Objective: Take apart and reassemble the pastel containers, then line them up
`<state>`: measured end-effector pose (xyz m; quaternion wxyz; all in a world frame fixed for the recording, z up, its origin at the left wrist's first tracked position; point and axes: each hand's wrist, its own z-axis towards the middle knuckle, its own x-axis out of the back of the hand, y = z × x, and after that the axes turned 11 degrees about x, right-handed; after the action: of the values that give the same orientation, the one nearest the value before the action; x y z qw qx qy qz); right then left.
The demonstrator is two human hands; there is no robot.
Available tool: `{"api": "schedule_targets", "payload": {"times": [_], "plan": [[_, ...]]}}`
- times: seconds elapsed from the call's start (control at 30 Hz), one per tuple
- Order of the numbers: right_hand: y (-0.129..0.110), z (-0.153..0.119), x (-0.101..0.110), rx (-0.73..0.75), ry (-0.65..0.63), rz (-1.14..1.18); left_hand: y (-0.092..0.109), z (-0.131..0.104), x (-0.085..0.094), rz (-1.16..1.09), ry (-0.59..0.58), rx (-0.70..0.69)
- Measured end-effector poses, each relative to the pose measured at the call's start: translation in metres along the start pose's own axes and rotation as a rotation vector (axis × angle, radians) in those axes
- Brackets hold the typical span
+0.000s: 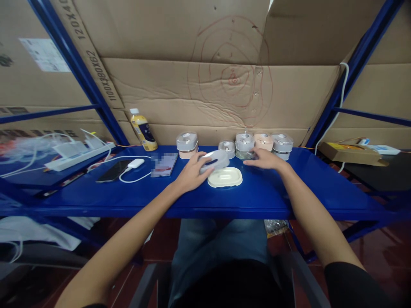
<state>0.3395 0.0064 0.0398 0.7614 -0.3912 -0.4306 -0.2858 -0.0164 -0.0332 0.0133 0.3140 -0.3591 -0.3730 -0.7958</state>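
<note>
My left hand [192, 173] is closed around the edge of a translucent, rounded plastic lid [216, 160], slightly blurred and tilted above the table. Just below it, a cream oval tray-like piece [225, 177] lies on the blue tabletop. My right hand [266, 160] has its thumb and fingers apart. It is beside a clear-topped container with a greenish base [244, 147]; whether it touches it I cannot tell. Behind it stand a peach container [263, 141] and a clear-topped one with a dark band [282, 146]. A smaller clear container [227, 149] is left of the greenish one.
Further left is another clear-lidded container with a peach base [187, 145]. A yellow bottle [143, 130] stands at the back left. A flat pad [164, 165], a phone [113, 171] and a white charger with cable [135, 163] lie on the table [205, 205]. Cardboard [160, 85] walls the back.
</note>
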Motion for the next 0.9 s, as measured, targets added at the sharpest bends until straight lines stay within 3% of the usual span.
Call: {"api": "schedule_targets", "payload": {"times": [0.17, 0.4, 0.57, 0.73, 0.9], "plan": [[-0.014, -0.002, 0.002, 0.04, 0.169, 0.051, 0.026, -0.007, -0.011, -0.013, -0.158, -0.125], [-0.03, -0.003, -0.009, 0.2, 0.245, 0.057, 0.028, 0.001, -0.02, -0.081, -0.216, -0.161], [-0.045, -0.004, -0.014, 0.319, 0.201, 0.165, 0.028, 0.007, -0.024, -0.144, -0.232, -0.156], [-0.059, -0.008, -0.01, 0.403, 0.065, 0.274, 0.025, 0.007, -0.035, -0.319, -0.246, -0.044], [-0.065, -0.008, -0.013, 0.461, 0.019, 0.264, 0.018, 0.007, -0.049, -0.478, -0.214, 0.074]]}}
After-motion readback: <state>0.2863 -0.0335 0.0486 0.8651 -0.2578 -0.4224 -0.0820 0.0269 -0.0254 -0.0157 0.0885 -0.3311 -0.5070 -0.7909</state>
